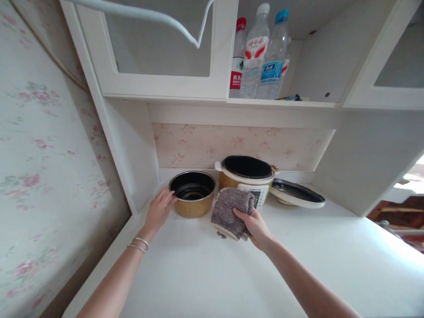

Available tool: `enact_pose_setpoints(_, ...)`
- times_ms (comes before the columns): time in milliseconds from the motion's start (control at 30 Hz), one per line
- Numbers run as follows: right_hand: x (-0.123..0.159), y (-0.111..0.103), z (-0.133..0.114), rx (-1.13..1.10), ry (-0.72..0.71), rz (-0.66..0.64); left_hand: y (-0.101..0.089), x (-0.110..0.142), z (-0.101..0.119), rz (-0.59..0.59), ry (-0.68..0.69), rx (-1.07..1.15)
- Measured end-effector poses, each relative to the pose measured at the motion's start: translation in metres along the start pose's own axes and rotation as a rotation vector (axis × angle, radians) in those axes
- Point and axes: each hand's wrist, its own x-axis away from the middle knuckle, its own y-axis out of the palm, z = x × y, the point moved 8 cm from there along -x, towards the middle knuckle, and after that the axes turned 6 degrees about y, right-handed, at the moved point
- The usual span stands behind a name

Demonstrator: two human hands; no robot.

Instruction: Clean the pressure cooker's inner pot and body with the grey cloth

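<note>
A gold pot with a black inside (194, 207) stands upright on the white counter. At its left rim is my left hand (160, 207), fingers stretched out and apart, the fingertips at or touching the rim. My right hand (256, 226) grips a folded grey-brown cloth (232, 212), thumb on top. The cloth is held in front of a white and gold rice cooker (247, 179), hiding part of its front and panel. This cooker is uncovered, showing a dark interior. Right of it, a lid (298, 194) lies tilted with its dark inner side up.
White cupboards hang above the counter (185, 274), one door frame (159, 86) at upper left. Several plastic bottles (256, 53) stand on the open shelf. A white panel (135, 154) and flowered wall bound the left side; another panel (361, 154) stands at right.
</note>
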Motion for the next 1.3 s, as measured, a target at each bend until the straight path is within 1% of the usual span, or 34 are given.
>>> enact_pose_setpoints(67,-0.007,-0.011,0.011,0.145,-0.093,0.137,-0.002,-0.008,0.001,-0.078,0.086,-0.045)
enact_pose_setpoints(133,-0.017,-0.011,0.018,0.33,-0.193,0.243,-0.002,-0.014,0.002,-0.149,0.138,-0.073)
enact_pose_setpoints(200,-0.03,0.005,0.023,0.486,-0.308,0.271,-0.001,-0.017,0.004,-0.183,0.148,-0.069)
enact_pose_setpoints(267,-0.044,0.029,0.032,0.562,-0.396,0.25,-0.002,-0.016,0.01,-0.164,0.119,-0.049)
enact_pose_setpoints(300,-0.051,0.041,0.039,0.569,-0.411,0.242,-0.003,-0.014,0.014,-0.139,0.101,-0.043)
enact_pose_setpoints(400,-0.066,0.071,0.065,0.523,-0.365,0.277,-0.003,-0.009,0.034,-0.054,0.051,-0.049)
enact_pose_setpoints(467,-0.067,0.087,0.079,0.509,-0.344,0.309,0.002,-0.005,0.049,-0.013,0.009,-0.062)
enact_pose_setpoints(567,-0.062,0.103,0.09,0.524,-0.359,0.292,0.011,-0.002,0.071,-0.001,-0.044,-0.089)
enact_pose_setpoints(633,-0.062,0.103,0.09,0.52,-0.374,0.281,0.017,-0.002,0.084,-0.043,-0.021,-0.082)
enact_pose_setpoints(700,-0.066,0.095,0.086,0.514,-0.385,0.288,0.02,-0.006,0.092,-0.123,0.06,-0.032)
enact_pose_setpoints(733,-0.069,0.09,0.082,0.518,-0.387,0.293,0.019,-0.009,0.092,-0.159,0.106,-0.004)
enact_pose_setpoints(800,-0.077,0.083,0.076,0.548,-0.382,0.293,0.011,-0.019,0.08,-0.197,0.166,0.014)
enact_pose_setpoints(900,-0.085,0.081,0.069,0.61,-0.366,0.268,-0.003,-0.039,0.043,-0.21,0.176,-0.06)
enact_pose_setpoints(967,-0.085,0.083,0.068,0.629,-0.363,0.251,-0.002,-0.047,0.024,-0.279,0.173,-0.086)
enact_pose_setpoints(1033,-0.081,0.088,0.071,0.627,-0.362,0.238,0.002,-0.047,0.017,-0.307,0.139,-0.093)
enact_pose_setpoints(1100,-0.075,0.095,0.076,0.622,-0.361,0.223,0.005,-0.042,0.025,-0.264,0.085,-0.104)
enact_pose_setpoints(1200,-0.066,0.104,0.082,0.631,-0.366,0.201,0.012,-0.027,0.057,-0.192,0.035,-0.15)
enact_pose_setpoints(1267,-0.065,0.104,0.081,0.639,-0.371,0.203,0.017,-0.019,0.078,-0.198,0.052,-0.149)
enact_pose_setpoints(1300,-0.066,0.103,0.08,0.64,-0.373,0.209,0.018,-0.017,0.087,-0.215,0.082,-0.12)
